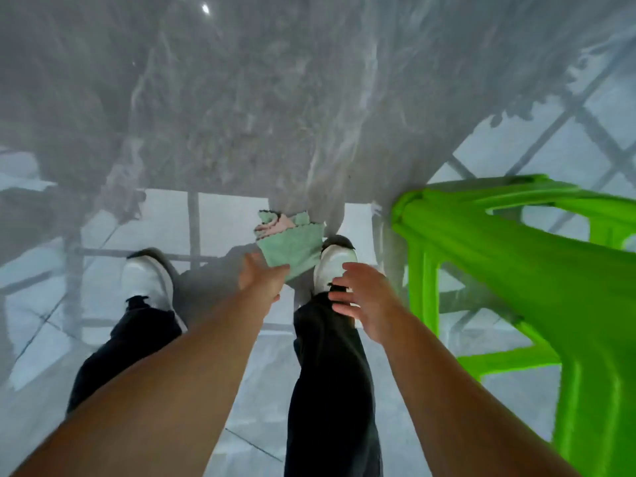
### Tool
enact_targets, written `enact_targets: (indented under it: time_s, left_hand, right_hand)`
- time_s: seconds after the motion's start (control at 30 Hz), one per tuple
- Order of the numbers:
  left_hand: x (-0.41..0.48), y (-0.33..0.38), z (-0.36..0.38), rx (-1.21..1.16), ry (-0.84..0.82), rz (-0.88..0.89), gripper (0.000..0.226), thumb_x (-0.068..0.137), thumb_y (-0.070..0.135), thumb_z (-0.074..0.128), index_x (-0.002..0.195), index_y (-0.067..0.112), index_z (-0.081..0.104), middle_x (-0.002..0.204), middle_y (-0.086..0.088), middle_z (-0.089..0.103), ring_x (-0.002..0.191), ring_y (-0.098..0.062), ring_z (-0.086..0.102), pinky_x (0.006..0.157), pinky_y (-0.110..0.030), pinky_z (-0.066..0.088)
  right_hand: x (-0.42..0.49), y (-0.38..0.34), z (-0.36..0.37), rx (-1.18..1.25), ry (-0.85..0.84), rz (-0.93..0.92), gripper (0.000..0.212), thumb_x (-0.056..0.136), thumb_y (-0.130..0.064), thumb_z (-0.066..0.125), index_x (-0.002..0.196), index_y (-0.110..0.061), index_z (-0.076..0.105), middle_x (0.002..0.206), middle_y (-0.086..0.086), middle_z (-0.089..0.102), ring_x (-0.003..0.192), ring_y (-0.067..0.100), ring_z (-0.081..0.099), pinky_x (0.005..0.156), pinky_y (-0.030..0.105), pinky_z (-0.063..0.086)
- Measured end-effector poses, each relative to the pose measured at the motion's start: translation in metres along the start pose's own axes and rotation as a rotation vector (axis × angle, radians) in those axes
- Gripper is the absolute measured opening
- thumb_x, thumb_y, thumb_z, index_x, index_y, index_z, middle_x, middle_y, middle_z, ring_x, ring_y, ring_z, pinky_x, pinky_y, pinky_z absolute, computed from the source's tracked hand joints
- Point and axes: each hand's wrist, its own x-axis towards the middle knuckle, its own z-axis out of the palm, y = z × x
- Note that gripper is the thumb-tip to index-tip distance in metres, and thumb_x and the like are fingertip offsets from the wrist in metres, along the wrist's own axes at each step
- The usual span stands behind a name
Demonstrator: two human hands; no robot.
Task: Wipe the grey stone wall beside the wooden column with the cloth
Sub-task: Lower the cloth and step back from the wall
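Note:
The grey stone wall (275,98) fills the upper part of the view, glossy and streaked, mirroring the floor. A pale green cloth (292,247) with a scalloped edge and a pink patch hangs down low in front of the wall. My left hand (263,278) pinches its lower corner. My right hand (361,297) hovers just right of the cloth with its fingers spread and holds nothing. No wooden column is in view.
A bright green plastic stool (516,270) stands close on the right, against the wall. My two feet in white shoes (148,280) and dark trousers stand on pale floor tiles (241,373) below the hands.

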Motion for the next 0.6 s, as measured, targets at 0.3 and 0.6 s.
enact_targets:
  time_s: [0.3,0.6]
  left_hand:
    - [0.086,0.022,0.006,0.256,-0.006,0.4,0.021,0.089,0.012,0.066,0.098,-0.004,0.074,0.099,-0.019,0.071,0.099,-0.031,0.067,0.079,-0.026,0.048]
    - [-0.242,0.074,-0.118,0.236,-0.415,0.496,0.012,0.065,0.018,0.084,0.069,0.018,0.073,0.069,0.001,0.068,0.069,-0.016,0.06,0.066,-0.021,0.048]
  right_hand:
    - [0.04,0.047,0.041,0.099,-0.165,0.108,0.028,0.104,-0.02,0.035,0.087,-0.014,0.057,0.097,0.004,0.061,0.081,0.024,0.059,0.084,0.04,0.046]
    - [-0.175,0.031,0.019,0.251,0.021,-0.027,0.036,0.087,-0.015,0.061,0.121,-0.027,0.056,0.088,0.013,0.061,0.061,0.022,0.053,0.059,0.03,0.05]
